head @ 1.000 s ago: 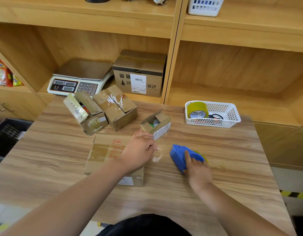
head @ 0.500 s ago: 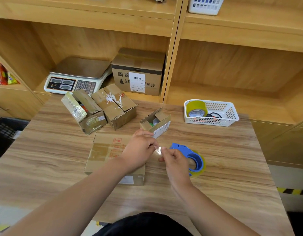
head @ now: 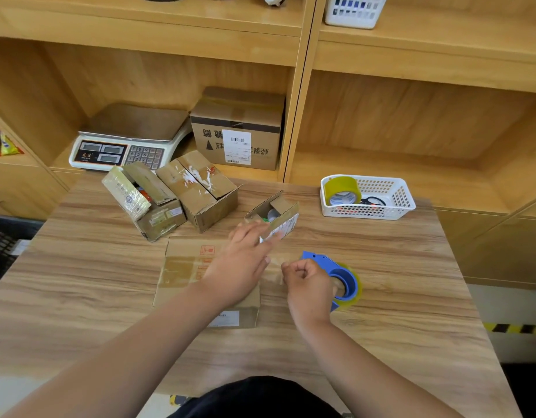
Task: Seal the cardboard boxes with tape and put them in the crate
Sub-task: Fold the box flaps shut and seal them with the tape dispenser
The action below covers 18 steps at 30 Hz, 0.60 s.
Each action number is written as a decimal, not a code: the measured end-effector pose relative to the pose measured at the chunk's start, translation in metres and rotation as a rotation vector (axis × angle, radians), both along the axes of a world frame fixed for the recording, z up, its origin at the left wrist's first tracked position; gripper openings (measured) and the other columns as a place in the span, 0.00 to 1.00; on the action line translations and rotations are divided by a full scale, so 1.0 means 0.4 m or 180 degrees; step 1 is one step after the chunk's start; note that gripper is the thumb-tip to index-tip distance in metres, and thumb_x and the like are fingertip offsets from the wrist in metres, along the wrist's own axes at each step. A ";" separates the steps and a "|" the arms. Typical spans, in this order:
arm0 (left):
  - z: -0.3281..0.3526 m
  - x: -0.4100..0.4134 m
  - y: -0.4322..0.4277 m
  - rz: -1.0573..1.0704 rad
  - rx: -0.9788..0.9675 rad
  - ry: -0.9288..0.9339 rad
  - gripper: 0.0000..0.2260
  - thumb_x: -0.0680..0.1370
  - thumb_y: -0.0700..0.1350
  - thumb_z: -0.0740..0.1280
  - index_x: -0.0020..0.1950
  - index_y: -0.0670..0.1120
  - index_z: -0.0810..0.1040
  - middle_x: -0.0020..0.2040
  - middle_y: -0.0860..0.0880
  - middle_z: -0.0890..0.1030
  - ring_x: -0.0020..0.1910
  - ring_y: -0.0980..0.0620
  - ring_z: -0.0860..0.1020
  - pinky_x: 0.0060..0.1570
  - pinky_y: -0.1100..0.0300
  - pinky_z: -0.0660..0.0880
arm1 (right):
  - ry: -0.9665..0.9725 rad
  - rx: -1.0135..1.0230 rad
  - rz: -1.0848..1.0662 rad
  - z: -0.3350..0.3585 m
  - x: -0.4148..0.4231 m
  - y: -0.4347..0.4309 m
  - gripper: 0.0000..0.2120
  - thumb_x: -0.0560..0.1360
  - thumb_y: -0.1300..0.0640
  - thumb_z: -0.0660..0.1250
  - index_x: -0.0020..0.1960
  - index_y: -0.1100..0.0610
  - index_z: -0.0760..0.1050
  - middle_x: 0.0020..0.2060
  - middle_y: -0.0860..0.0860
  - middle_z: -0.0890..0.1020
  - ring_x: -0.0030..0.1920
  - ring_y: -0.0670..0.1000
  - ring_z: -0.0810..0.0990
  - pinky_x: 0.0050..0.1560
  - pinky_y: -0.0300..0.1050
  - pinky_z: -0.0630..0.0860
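Note:
A flat cardboard box (head: 182,276) lies on the wooden table in front of me. My left hand (head: 245,260) rests on its right part with fingers stretched out, slightly blurred. My right hand (head: 309,286) is curled just right of the box and pinches a strip of clear tape (head: 275,274) that spans the gap between the hands. The blue tape dispenser (head: 343,277) lies on the table right behind that hand. A small open box (head: 278,214) stands beyond my left fingers. Two more boxes (head: 146,200) (head: 200,188) sit at the back left, flaps partly open.
A dark crate (head: 2,245) is on the floor off the table's left edge. A white basket (head: 381,203) holding a yellowish tape roll (head: 340,190) stands at the back right. On the shelf behind are a scale (head: 125,140) and a labelled carton (head: 239,128).
My right hand let go of the dispenser, came to the left hand and took the tape strip. My left fingers straightened out over the flat box. The dispenser now lies on its side.

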<state>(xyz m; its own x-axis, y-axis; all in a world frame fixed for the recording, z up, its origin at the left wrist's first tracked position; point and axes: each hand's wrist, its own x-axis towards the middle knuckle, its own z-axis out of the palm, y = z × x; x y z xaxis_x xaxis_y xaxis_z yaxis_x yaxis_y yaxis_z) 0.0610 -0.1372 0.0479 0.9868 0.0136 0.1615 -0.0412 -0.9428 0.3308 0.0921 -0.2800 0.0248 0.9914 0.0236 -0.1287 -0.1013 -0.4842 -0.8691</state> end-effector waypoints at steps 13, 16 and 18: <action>0.014 -0.009 0.022 0.0472 0.0626 0.0779 0.38 0.70 0.57 0.26 0.78 0.45 0.44 0.79 0.49 0.47 0.77 0.55 0.42 0.71 0.58 0.32 | -0.0132 -0.0718 0.0133 -0.025 -0.022 0.053 0.12 0.73 0.52 0.69 0.33 0.50 0.70 0.26 0.42 0.72 0.42 0.50 0.75 0.48 0.44 0.57; 0.013 -0.010 0.023 0.0455 0.0618 0.0798 0.38 0.71 0.57 0.27 0.78 0.45 0.44 0.79 0.49 0.48 0.77 0.55 0.42 0.71 0.59 0.32 | -0.0176 -0.0618 0.0181 -0.039 -0.036 0.073 0.12 0.73 0.53 0.69 0.33 0.50 0.71 0.25 0.42 0.71 0.42 0.51 0.76 0.54 0.49 0.66; 0.011 -0.011 0.024 0.0467 0.0641 0.0780 0.37 0.71 0.57 0.27 0.78 0.45 0.45 0.79 0.49 0.49 0.77 0.55 0.43 0.71 0.59 0.32 | -0.0109 -0.0468 0.0222 -0.047 -0.043 0.084 0.12 0.72 0.53 0.68 0.32 0.49 0.70 0.25 0.43 0.73 0.41 0.53 0.77 0.53 0.54 0.71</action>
<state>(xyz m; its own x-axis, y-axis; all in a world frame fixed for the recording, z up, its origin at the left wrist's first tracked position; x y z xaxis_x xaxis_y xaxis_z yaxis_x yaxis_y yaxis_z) 0.0567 -0.1275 0.0523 0.9865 0.1501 -0.0660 0.1572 -0.9801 0.1209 0.0748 -0.2465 0.0060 0.9919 0.0759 -0.1020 -0.0345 -0.6112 -0.7907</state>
